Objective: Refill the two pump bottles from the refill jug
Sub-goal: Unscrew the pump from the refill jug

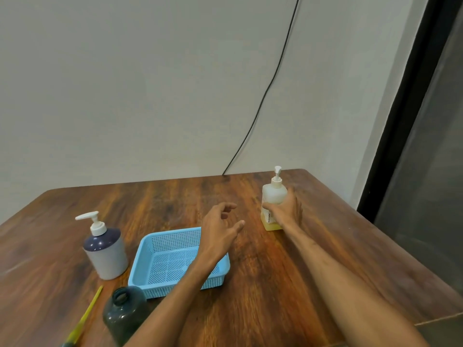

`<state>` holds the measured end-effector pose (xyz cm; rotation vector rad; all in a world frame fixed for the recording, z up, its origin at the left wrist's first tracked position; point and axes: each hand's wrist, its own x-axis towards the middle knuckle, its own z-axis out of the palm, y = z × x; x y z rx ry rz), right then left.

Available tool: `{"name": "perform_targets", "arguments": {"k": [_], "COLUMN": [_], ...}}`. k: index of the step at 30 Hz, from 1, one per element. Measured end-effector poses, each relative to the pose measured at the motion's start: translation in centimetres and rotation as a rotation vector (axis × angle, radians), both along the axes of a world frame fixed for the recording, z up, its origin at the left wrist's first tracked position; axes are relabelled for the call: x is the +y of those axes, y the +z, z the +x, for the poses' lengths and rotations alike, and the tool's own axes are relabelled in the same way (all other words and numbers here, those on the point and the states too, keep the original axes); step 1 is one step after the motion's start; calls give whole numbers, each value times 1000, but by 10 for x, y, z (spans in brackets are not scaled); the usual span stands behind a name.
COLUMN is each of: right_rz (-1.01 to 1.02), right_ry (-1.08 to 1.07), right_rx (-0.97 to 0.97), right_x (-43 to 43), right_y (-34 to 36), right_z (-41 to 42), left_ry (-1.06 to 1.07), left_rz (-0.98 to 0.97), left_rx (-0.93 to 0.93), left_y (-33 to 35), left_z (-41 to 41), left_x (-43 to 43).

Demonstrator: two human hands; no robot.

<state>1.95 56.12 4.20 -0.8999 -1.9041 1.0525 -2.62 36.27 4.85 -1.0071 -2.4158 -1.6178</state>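
A translucent white plastic pump bottle (273, 204) with a little yellow liquid at its bottom stands upright near the far right corner of the brown wooden table (275, 271); its label carries vertical dark lettering too blurred to read for certain. The right hand (285, 207) is wrapped around this bottle's body, arm stretched forward. The left hand (220, 226) hovers above the table with fingers spread and holding nothing, its forearm crossing over a light blue perforated plastic basket (160, 259). A grey pump bottle with a dark blue shoulder (105, 249) stands left of the basket. A dark green open-necked jug (124, 311) sits at the near edge.
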Motion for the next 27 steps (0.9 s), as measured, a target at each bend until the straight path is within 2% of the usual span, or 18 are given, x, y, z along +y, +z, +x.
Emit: {"name": "perform_targets", "arguments": {"k": [11,15,27], "right_rz": [117,80,184], "right_ry": [99,127,182], "right_rx": [66,62,21], "right_x": [-82,-114,-186], "right_y": [15,-3,-30], "right_z": [84,109,155], "left_ry": [-11,-3,13], "left_rz": [73,77,122], "left_rx": [67,37,-108], "left_y": [13,6,-19], "left_z": [34,53,87], "left_x": [-55,-81,-123]}}
